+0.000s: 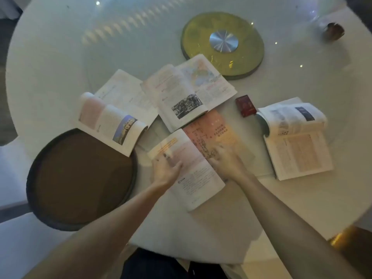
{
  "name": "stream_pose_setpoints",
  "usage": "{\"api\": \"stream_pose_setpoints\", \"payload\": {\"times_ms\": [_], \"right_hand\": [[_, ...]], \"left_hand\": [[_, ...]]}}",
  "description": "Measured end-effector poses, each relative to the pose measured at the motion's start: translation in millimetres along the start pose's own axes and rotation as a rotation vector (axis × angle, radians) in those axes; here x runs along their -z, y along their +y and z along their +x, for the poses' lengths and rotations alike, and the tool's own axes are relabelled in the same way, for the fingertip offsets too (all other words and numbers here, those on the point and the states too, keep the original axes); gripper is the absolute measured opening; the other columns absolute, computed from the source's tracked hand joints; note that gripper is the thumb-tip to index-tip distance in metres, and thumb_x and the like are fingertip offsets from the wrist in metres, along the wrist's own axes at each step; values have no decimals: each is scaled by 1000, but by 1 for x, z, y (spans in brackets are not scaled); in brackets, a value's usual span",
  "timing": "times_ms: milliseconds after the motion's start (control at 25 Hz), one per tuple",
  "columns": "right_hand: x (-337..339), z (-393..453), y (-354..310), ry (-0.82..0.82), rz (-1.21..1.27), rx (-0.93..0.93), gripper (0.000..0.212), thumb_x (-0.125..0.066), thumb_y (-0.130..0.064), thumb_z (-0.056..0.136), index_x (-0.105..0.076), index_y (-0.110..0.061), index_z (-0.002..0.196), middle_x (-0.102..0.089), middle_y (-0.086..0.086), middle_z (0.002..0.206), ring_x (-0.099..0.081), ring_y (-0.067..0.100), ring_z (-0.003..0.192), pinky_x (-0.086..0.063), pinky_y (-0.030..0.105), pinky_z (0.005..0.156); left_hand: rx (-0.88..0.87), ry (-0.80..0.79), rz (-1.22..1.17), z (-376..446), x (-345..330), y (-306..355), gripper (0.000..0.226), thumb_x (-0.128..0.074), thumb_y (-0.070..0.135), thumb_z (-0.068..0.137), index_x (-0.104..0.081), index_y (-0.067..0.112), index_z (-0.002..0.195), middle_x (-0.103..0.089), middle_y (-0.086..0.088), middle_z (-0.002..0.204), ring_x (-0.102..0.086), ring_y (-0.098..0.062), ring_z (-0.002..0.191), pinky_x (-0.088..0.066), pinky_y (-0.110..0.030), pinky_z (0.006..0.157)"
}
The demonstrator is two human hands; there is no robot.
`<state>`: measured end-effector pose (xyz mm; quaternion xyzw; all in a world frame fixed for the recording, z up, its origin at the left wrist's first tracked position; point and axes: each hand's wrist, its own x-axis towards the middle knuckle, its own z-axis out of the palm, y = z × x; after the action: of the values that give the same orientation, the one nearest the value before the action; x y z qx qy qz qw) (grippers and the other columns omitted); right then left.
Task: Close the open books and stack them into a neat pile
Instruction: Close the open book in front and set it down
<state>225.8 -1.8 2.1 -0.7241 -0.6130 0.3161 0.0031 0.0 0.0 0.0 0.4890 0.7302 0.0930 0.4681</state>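
Books lie open across the white table (60, 57). Left of both hands, one book (109, 121) overlaps a dark round tray (80, 178). The left hand (166, 171) rests flat, fingers spread, on the near book (193, 164); the right hand (225, 160) presses flat on its orange page, gripping nothing. Beyond the hands lies another book (187, 93). Right of them sit a small red box (245, 105) and a curled book (293, 137).

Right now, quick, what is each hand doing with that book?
Left hand: open, resting flat on the left page of the nearest open book, holding nothing.
Right hand: open, fingers spread on its orange right page, holding nothing.
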Motion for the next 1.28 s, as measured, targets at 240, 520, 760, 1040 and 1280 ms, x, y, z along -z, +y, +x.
{"api": "stream_pose_setpoints", "payload": {"times_ms": [240,520,760,1040,1280], "right_hand": [[5,17,45,142,-57,-257,54,-57,-28,100,-42,-10,149,-44,12,155,-40,32,143,-37,49,119],[10,20,59,130,-11,-472,75,-66,-45,91,-38,-8,151,-43,17,152,-42,39,137,-41,53,110],[-4,-14,67,59,306,-619,87,-82,-48,76,-45,-5,142,-51,16,142,-60,36,125,-55,48,98],[-32,-52,57,172,713,-607,23,-65,-23,87,-77,-17,105,-79,3,110,-72,23,97,-54,33,75],[-38,-70,27,165,1093,-527,29,-51,-27,101,-78,-20,107,-82,9,103,-77,27,91,-59,42,77]], "left_hand": [[458,141,-249,-9,-27,-26,88,-77,47,82,-38,-3,143,-36,-21,151,-42,-39,137,-44,-49,109],[539,36,-607,18,-15,-21,65,-87,39,73,-63,6,123,-71,-11,121,-71,-28,97,-57,-39,74],[322,24,-645,13,6,8,37,-84,25,82,-63,8,107,-74,-7,105,-71,-23,91,-56,-38,76],[-54,-41,-453,3,29,70,28,-76,21,89,-65,11,113,-74,-7,102,-77,-25,82,-66,-42,68],[-224,-505,-272,-16,-15,84,40,-62,40,98,-70,11,124,-76,-3,108,-73,-20,96,-60,-40,91]]}}
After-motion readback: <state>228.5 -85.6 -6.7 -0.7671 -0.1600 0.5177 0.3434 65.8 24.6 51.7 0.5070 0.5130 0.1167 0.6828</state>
